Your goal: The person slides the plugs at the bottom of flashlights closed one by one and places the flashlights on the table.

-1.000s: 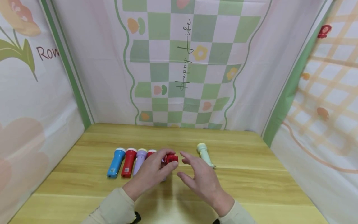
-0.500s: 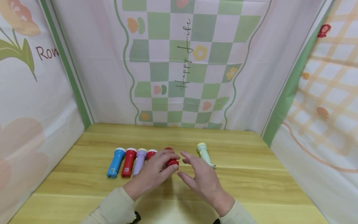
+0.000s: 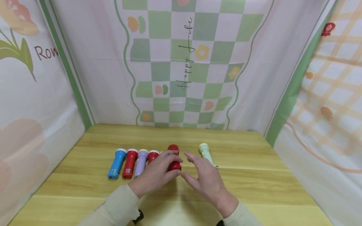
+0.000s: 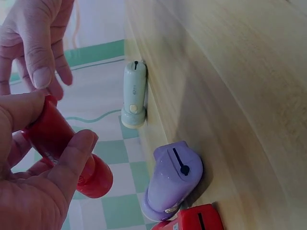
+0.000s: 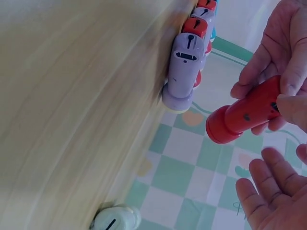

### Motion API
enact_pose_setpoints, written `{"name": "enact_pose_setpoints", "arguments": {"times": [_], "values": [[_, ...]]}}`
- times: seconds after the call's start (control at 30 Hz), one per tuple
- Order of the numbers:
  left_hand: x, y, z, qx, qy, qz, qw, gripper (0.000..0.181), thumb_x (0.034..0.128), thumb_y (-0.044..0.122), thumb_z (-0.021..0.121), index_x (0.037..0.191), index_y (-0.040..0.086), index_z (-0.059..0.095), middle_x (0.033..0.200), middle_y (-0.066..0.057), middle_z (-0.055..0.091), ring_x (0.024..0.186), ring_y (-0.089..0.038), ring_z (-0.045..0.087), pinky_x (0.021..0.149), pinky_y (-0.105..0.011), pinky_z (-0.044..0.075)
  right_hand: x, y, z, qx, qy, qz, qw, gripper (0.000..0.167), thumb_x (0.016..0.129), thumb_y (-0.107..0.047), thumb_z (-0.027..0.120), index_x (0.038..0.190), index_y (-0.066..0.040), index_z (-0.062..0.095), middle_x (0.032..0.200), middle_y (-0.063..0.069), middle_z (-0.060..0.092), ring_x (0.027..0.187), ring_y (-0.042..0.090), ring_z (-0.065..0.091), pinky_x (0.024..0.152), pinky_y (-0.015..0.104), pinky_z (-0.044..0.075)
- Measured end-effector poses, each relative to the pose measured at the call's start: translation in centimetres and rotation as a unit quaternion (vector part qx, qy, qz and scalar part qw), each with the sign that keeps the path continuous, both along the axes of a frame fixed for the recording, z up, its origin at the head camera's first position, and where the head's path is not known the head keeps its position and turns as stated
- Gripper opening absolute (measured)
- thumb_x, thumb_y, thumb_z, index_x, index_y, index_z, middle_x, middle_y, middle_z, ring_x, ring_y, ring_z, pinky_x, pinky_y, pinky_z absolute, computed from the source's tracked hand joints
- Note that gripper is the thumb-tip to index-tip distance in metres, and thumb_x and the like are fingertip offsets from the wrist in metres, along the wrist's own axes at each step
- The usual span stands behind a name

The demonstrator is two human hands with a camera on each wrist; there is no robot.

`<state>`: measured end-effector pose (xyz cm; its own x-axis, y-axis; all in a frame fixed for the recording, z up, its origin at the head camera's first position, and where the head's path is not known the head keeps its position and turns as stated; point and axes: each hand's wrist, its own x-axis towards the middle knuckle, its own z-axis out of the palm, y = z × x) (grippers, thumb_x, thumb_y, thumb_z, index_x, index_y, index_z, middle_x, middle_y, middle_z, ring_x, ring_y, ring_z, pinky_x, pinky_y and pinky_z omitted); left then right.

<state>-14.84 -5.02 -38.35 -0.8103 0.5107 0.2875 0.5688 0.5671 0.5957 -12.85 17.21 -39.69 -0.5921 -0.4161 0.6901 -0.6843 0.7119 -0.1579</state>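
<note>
My left hand (image 3: 155,172) grips a red flashlight (image 3: 173,147) around its body, raised above the table. In the left wrist view the flashlight's wide head (image 4: 98,177) points away from the palm. My right hand (image 3: 210,180) is beside its tail end, fingers apart and relaxed. The right thumb (image 5: 295,111) overlaps the tail in the right wrist view; whether it touches I cannot tell. A purple flashlight (image 5: 184,67) lies near the left hand, mostly hidden by it in the head view. Beyond the right hand lies a pale green flashlight (image 3: 207,154).
To the left, a blue flashlight (image 3: 117,164), a red one (image 3: 130,164), a purple one (image 3: 141,163) and another red one (image 3: 153,155) lie side by side on the wooden table (image 3: 240,188). Printed cloth (image 3: 198,75) hangs around the back and sides.
The red flashlight has turned in my left hand, so its head now shows beyond the fingers, toward the back. My right hand has stayed almost in place.
</note>
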Motion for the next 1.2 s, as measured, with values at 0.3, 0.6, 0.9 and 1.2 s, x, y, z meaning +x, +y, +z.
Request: {"name": "enact_pose_setpoints", "arguments": {"times": [0.3, 0.6, 0.9, 1.2], "values": [[-0.8, 1.0, -0.4, -0.06, 0.016, -0.002, 0.9981, 0.036, 0.1022, 0.032, 0.069, 0.133, 0.015, 0.063, 0.156, -0.011, 0.048, 0.14, -0.028, 0.052, 0.112, -0.046, 0.049, 0.1, 0.4, 0.3, 0.036, -0.024, -0.036, 0.9984, 0.081, 0.085, -0.037, 0.087, 0.151, -0.008, 0.051, 0.151, 0.026, 0.052, 0.137, 0.043, 0.053, 0.106, 0.06, 0.05], [-1.3, 2.0, -1.1, -0.105, 0.042, -0.008, 0.9935, 0.041, 0.1039, 0.039, 0.064, 0.135, 0.012, 0.06, 0.153, -0.014, 0.049, 0.134, -0.025, 0.057, 0.11, -0.041, 0.051, 0.2, 0.8, 0.2, 0.071, -0.05, -0.082, 0.9929, 0.077, 0.097, -0.049, 0.07, 0.158, -0.01, 0.043, 0.159, 0.036, 0.035, 0.148, 0.054, 0.035, 0.116, 0.067, 0.037], [-1.3, 3.0, -2.0, -0.157, 0.04, -0.004, 0.9868, 0.033, 0.1047, 0.033, 0.064, 0.13, 0.012, 0.063, 0.152, -0.017, 0.05, 0.125, -0.025, 0.064, 0.1, -0.038, 0.058, 0.5, 1.0, 0.2, 0.101, -0.139, -0.141, 0.975, 0.076, 0.105, -0.059, 0.05, 0.165, -0.019, 0.03, 0.17, 0.028, 0.016, 0.158, 0.049, 0.012, 0.122, 0.07, 0.022], [-1.6, 3.6, -3.1, -0.178, 0.029, 0.001, 0.9837, 0.025, 0.1039, 0.031, 0.066, 0.124, 0.016, 0.065, 0.154, -0.019, 0.048, 0.12, -0.025, 0.066, 0.101, -0.04, 0.057, 0.7, 1.1, 0.1, 0.098, -0.148, -0.142, 0.9738, 0.076, 0.104, -0.06, 0.05, 0.166, -0.02, 0.029, 0.171, 0.026, 0.013, 0.158, 0.048, 0.012, 0.122, 0.07, 0.021]]}}
